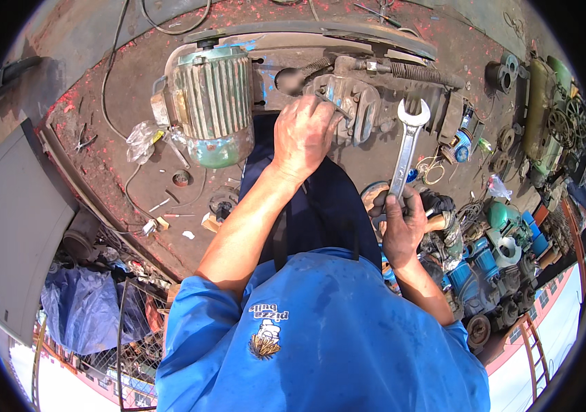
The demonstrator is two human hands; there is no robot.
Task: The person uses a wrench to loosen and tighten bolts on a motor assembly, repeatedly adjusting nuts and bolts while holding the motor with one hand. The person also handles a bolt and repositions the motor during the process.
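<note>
Steel open-end wrench [406,151] held in my right hand [405,228] points away, right of the compressor [365,106]; left hand [303,134] nearer, grip unclear remotely.

The floor [113,159] is brown and dirty, with little red bits all over it. On the left, a long black cord [105,89] bends across it, near some pliers [85,141]. A clear bag [142,141] lies close to a green motor [212,103]; it is hard to see what is right under the motor. Farther down are a small rusty cup [181,178], a white scrap [188,235] and a dark round part [223,199]. On the right sits a big pile of old machines [504,216], with another bag [499,187] near it.
</note>
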